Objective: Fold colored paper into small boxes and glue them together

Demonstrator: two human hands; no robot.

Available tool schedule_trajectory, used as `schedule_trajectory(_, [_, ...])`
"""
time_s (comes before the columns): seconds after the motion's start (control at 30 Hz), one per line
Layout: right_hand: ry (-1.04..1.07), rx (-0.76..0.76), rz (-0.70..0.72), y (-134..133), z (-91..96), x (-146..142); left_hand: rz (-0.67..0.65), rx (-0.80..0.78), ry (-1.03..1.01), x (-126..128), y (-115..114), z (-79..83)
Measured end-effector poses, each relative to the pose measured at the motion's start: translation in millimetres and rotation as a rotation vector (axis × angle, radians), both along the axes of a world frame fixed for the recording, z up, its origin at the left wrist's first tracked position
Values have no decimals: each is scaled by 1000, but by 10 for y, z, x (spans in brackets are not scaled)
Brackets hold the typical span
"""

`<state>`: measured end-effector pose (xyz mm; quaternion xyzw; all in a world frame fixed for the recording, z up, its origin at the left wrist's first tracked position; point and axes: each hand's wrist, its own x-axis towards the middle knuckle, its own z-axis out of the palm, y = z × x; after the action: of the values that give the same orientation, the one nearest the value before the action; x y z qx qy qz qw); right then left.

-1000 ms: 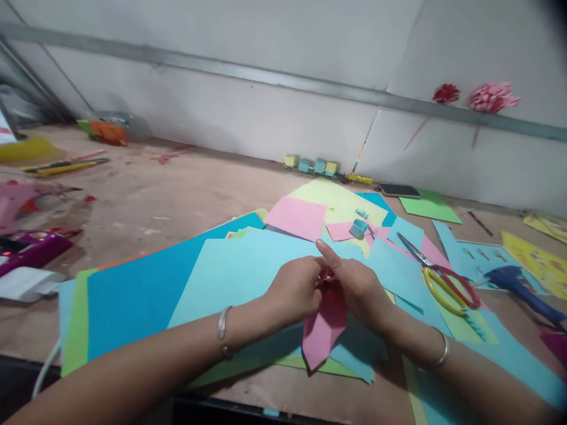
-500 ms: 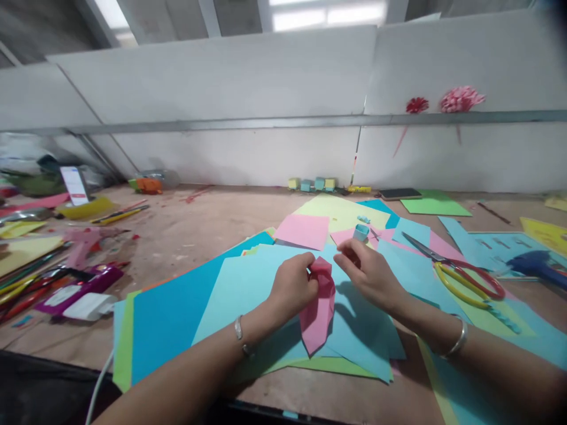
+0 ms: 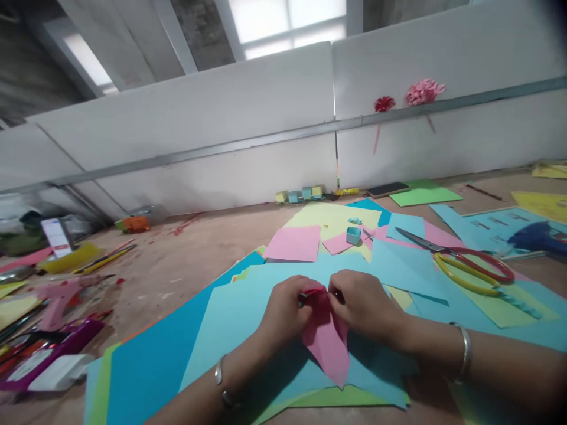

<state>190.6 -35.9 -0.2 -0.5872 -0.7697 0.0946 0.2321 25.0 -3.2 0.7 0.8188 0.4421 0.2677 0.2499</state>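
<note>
A folded piece of pink paper (image 3: pixel 328 345) is pinched at its top edge between both hands, its pointed end hanging toward me. My left hand (image 3: pixel 287 307) grips its upper left side, thumb and fingers closed. My right hand (image 3: pixel 365 304) is closed on the upper right side, close to the left one. Fingertips partly hide the paper's top. Beneath the hands lie light blue sheets (image 3: pixel 230 319) over a darker blue sheet (image 3: pixel 150 360). A small blue paper box (image 3: pixel 353 235) sits just beyond my right hand.
Scissors (image 3: pixel 460 260) with red and yellow handles lie at right, near a dark blue tool (image 3: pixel 538 236). At left are a pink glue gun (image 3: pixel 59 298) and a phone (image 3: pixel 56 237). Small paper blocks (image 3: pixel 299 195) line the wall. Paper flowers (image 3: pixel 423 92) hang on the rail.
My right hand has come down and left and now grips the pink paper, which it was apart from before. The paper's lower end has swung rightward. The camera view has tilted.
</note>
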Motion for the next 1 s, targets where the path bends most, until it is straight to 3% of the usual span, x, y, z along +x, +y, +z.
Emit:
schedule_trajectory(0.13, [82,-5,57,48,9,9,3,-96,-49,12,20,-29])
schedule_trajectory(0.3, [518,-10,31,243,4,129,123,-190,-342,2,53,-86])
schedule_trajectory(0.53, [796,-286,96,326,-109,126,220,-357,-568,7,71,-71])
schedule_trajectory(0.7, [721,-322,85,257,-105,68,282,-416,-531,28,95,-80])
schedule_trajectory(1.0, [516,-226,103,203,-71,57,272,-155,-270,16,122,-152])
